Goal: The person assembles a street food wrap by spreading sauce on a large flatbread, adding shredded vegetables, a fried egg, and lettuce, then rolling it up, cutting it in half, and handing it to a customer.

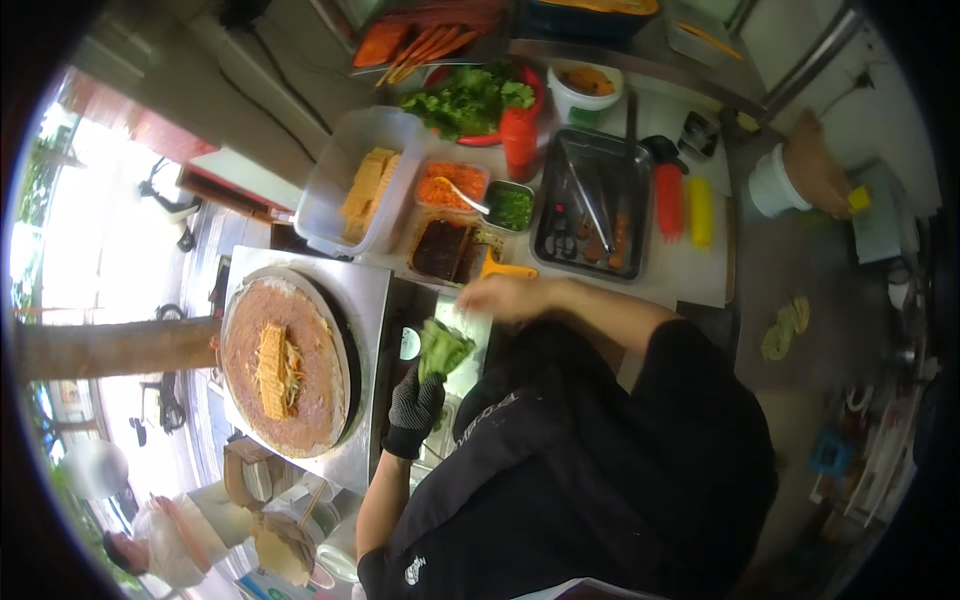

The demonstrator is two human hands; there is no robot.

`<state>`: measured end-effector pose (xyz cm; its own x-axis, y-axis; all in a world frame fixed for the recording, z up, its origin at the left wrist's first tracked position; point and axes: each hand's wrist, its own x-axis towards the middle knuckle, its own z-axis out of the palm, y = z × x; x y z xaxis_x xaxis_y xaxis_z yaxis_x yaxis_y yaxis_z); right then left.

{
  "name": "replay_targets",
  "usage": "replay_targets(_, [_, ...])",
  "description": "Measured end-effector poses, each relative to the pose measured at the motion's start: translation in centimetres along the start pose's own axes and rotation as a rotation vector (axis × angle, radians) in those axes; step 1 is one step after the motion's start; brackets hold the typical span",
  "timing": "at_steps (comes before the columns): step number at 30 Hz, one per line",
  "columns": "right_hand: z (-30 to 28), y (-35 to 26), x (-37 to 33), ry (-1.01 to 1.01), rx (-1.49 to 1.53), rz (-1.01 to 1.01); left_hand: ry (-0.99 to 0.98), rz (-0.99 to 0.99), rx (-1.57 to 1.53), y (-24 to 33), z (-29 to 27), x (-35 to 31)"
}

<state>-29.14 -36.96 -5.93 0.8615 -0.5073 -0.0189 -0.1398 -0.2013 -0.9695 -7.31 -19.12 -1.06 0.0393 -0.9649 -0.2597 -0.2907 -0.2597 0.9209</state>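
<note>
My left hand (415,405) wears a dark knit glove and holds a leaf of green lettuce (443,347) upright, just right of the griddle. On the round griddle (345,345) lies a brown crepe (250,400) topped with a strip of yellow cracker and shredded vegetables (273,370). My bare right hand (508,296) is blurred above the counter's near edge, beside a dark sauce tub (445,248) and a yellow scraper (508,270). Whether it grips anything is unclear.
Behind the griddle stand a clear box of yellow crackers (365,185), shredded carrot (450,185), chopped greens (511,208), a metal tray with tongs (595,205), a red lettuce basket (470,100) and red and yellow squeeze bottles (668,200). A person (160,540) stands at lower left.
</note>
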Motion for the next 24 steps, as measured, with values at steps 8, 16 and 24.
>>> replay_targets(8, [-9.1, 11.4, -8.7, 0.859, -0.833, 1.113, 0.015, -0.166, -0.704, 3.3, -2.9, -1.6])
replay_targets(16, [-8.8, 14.8, -8.7, 1.113, -0.557, 1.125, 0.365, -0.196, -0.935, 2.2, -5.7, -6.1])
replay_targets(24, [3.2, 4.1, -4.1, 0.9, 0.202, 0.132, 0.723, 0.026, -1.156, -3.6, -8.4, -11.1])
